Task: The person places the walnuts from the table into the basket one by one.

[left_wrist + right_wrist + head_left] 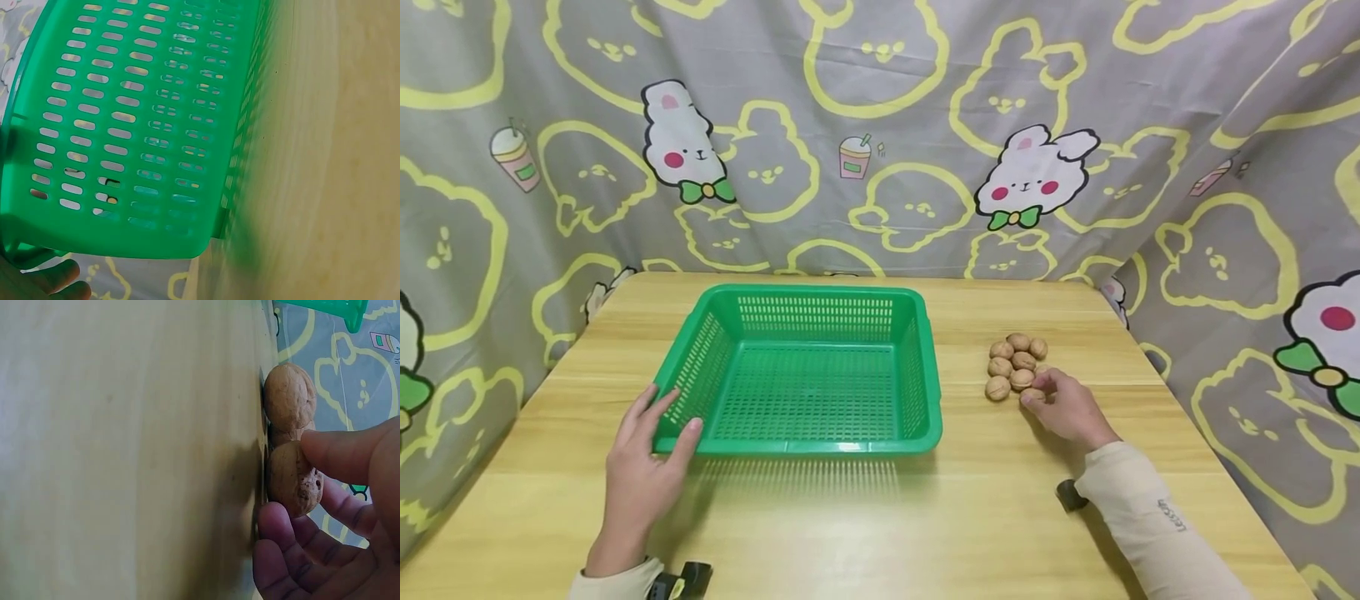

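Note:
A green plastic basket (pixel 808 392) with slotted walls stands on the table, with nothing inside it. At its near left corner my left hand (pixel 643 475) touches the rim, fingers fairly straight and spread; the left wrist view shows the basket's slotted side (pixel 125 125) and fingertips (pixel 59 278) by its corner. Right of the basket lies a close group of several brown walnuts (pixel 1022 361). My right hand (pixel 1071 412) is at the near right edge of that group. In the right wrist view its thumb and fingers pinch one walnut (pixel 290 478), with another walnut (pixel 290 397) close behind.
The wooden table (pixel 850 525) carries the basket and the walnuts. Behind and beside it hangs a grey curtain (pixel 917 125) with cartoon figures. A dark wrist device (pixel 1070 496) shows at the right sleeve, another (pixel 688 579) at the left.

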`<state>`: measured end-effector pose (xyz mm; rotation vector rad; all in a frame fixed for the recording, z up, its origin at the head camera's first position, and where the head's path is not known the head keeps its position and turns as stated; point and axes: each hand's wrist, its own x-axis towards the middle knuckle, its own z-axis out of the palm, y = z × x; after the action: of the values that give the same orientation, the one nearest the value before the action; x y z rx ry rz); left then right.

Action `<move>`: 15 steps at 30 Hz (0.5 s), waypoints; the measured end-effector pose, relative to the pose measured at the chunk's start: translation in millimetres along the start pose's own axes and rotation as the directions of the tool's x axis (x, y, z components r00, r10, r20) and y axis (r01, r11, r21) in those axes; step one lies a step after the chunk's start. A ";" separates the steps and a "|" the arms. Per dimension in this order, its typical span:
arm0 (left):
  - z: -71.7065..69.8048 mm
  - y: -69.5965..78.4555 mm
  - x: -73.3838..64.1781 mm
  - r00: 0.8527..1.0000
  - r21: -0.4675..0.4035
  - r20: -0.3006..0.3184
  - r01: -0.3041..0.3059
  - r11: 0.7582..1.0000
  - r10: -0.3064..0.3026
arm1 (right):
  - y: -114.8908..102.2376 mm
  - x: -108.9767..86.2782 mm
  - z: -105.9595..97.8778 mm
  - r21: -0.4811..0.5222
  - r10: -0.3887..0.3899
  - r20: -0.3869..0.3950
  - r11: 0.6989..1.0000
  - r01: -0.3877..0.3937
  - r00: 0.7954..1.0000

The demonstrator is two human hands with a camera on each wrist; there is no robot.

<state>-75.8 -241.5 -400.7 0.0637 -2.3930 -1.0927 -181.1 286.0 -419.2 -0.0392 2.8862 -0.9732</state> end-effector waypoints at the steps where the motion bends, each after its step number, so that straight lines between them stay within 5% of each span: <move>1: -0.2 0.0 -0.1 1.000 0.002 0.000 0.001 1.000 -0.001 | -0.7 -0.4 -0.7 0.000 -0.003 -0.001 1.000 0.003 1.000; 15: -2.2 2.7 -0.5 0.999 0.026 0.020 0.032 0.999 -0.033 | -9.3 -2.7 -14.2 -0.015 -0.035 -0.013 0.999 0.035 0.999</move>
<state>-73.9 -241.1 -397.7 0.1007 -2.4325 -1.0822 -179.9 287.3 -402.1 -0.0852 2.9143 -0.9622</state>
